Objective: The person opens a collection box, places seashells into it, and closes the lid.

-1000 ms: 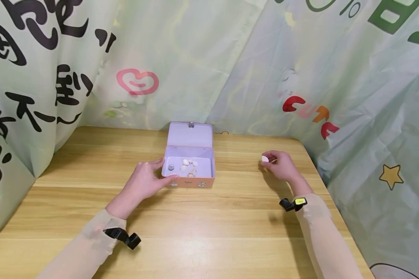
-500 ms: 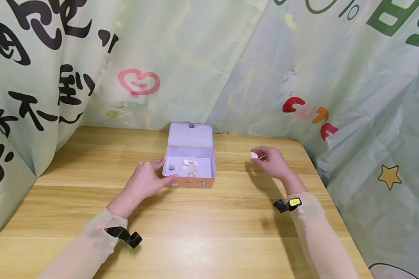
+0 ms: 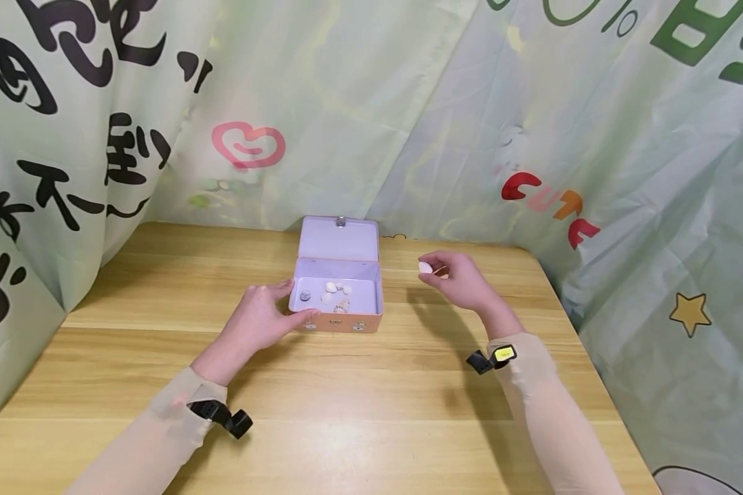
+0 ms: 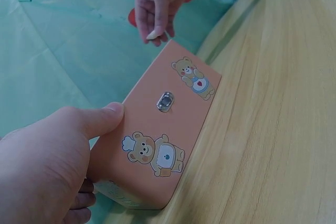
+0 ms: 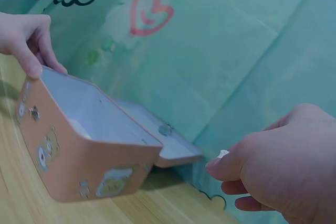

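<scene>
A small tin box (image 3: 339,239), orange outside and lilac inside, stands with its lid raised. My left hand (image 3: 256,322) holds its left front corner, with the thumb on the bear-printed front (image 4: 152,129) and the fingers along the side. Inside lie several small white pieces (image 3: 330,287), a round grey item (image 3: 305,295) and a small beaded-looking thing (image 3: 342,306). Right of the box, above the table, my right hand (image 3: 464,282) pinches a small white piece (image 3: 425,267), perhaps a shell or pebble, between thumb and fingertips. Most of that piece is hidden in the right wrist view.
The wooden table (image 3: 359,412) reaches back to a pale printed curtain (image 3: 347,124), which also hangs along both sides. The raised lid stands near the curtain. Black wrist cameras sit on the left sleeve (image 3: 142,440) and right sleeve (image 3: 551,412).
My right hand has moved left toward the box, carrying the white piece. My left hand and the box stay in place.
</scene>
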The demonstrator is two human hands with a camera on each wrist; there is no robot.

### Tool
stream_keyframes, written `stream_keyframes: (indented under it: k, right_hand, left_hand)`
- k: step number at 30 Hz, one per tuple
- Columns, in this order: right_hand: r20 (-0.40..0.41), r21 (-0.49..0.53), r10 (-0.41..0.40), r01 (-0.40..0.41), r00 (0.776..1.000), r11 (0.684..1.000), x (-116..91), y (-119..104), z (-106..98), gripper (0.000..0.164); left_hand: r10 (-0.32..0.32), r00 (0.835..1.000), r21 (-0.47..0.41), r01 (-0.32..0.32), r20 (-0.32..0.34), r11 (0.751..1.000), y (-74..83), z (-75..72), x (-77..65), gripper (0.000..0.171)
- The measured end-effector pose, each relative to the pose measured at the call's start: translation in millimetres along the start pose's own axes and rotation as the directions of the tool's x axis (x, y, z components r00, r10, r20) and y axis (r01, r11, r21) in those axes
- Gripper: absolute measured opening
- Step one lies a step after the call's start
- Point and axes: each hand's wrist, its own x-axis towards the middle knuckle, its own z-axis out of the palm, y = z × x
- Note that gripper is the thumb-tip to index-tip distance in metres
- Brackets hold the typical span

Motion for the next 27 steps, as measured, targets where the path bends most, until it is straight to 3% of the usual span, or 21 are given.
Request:
stream_keyframes:
  k: [16,27]
  right_hand:
    - [0.083,0.073,-0.143,0.137,0.986,0.988,24.6,-33.3,29.8,0.030]
    - [0.127,0.091,-0.151,0.140,0.980,0.986,39.7,-49.3,47.1,0.031]
  left_hand:
    - [-0.001,1.000,-0.002,0.001,0.005,1.000,-0.3,0.8,0.5,0.086]
    - [-0.002,1.000,-0.004,0.002,-0.009,1.000,-1.6,0.9,0.4,0.086]
